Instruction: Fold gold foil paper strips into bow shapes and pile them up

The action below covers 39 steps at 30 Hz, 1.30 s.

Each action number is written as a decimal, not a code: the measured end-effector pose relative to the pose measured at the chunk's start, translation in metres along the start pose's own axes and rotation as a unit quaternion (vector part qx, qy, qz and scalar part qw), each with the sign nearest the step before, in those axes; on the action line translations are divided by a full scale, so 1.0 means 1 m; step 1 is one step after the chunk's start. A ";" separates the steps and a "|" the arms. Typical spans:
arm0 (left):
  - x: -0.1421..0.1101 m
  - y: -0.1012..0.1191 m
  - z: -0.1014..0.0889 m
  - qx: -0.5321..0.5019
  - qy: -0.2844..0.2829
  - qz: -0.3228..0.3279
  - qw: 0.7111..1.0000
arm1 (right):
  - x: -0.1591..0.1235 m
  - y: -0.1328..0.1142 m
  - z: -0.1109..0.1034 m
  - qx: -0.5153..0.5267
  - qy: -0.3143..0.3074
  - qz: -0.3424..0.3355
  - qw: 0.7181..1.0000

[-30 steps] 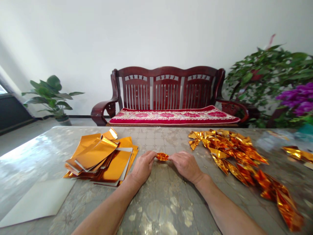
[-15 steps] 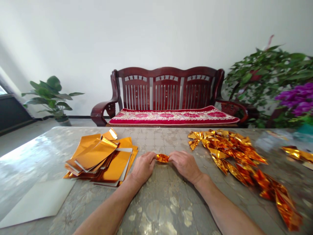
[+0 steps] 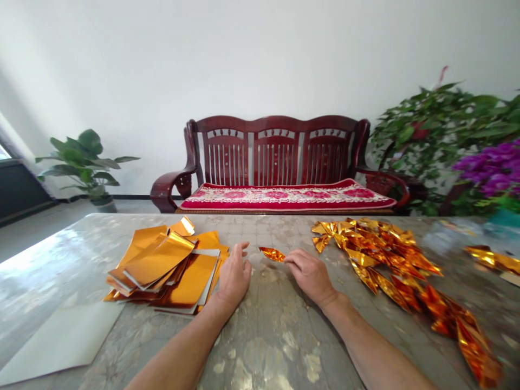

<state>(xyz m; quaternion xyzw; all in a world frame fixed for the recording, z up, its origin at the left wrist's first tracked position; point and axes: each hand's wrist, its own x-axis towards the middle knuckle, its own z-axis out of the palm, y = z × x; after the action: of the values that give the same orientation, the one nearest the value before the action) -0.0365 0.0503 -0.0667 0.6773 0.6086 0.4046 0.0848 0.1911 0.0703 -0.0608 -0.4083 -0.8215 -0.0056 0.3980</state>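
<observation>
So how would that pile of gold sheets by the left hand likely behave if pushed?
The pile of gold sheets would probably fan apart rather than move as one, since its layers lie askew. Each looks light and bendy: edges are thin and some curve. The shiny faces may be slippery.

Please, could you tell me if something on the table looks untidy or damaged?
Beside the left hand, the stack of orange foil sheets is askew, its edges sticking out at different angles. A pale sheet lies mostly outside it. No spill or clear damage shows.
</observation>
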 end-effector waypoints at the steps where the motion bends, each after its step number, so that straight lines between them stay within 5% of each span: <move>1: 0.001 -0.001 0.001 0.010 -0.012 -0.006 1.000 | 0.000 0.000 0.000 -0.002 0.004 0.013 1.000; 11: 0.004 -0.003 0.005 0.084 -0.075 0.023 0.993 | 0.005 0.011 -0.002 -0.015 0.050 0.170 0.984; 20: 0.005 0.004 0.001 0.124 -0.109 0.026 0.986 | 0.020 0.039 -0.044 -0.072 0.102 0.304 0.945; 30: 0.007 0.000 0.002 0.124 -0.115 0.066 0.983 | 0.015 0.070 -0.104 -0.217 0.211 0.374 0.877; 39: 0.006 0.001 0.002 0.136 -0.125 0.074 0.980 | -0.011 0.093 -0.159 -0.292 0.309 0.469 0.774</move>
<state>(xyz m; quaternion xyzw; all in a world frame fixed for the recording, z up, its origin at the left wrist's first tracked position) -0.0348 0.0555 -0.0646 0.7709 0.5907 0.2355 0.0372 0.3607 0.0714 0.0109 -0.8159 -0.3200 -0.1841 0.4450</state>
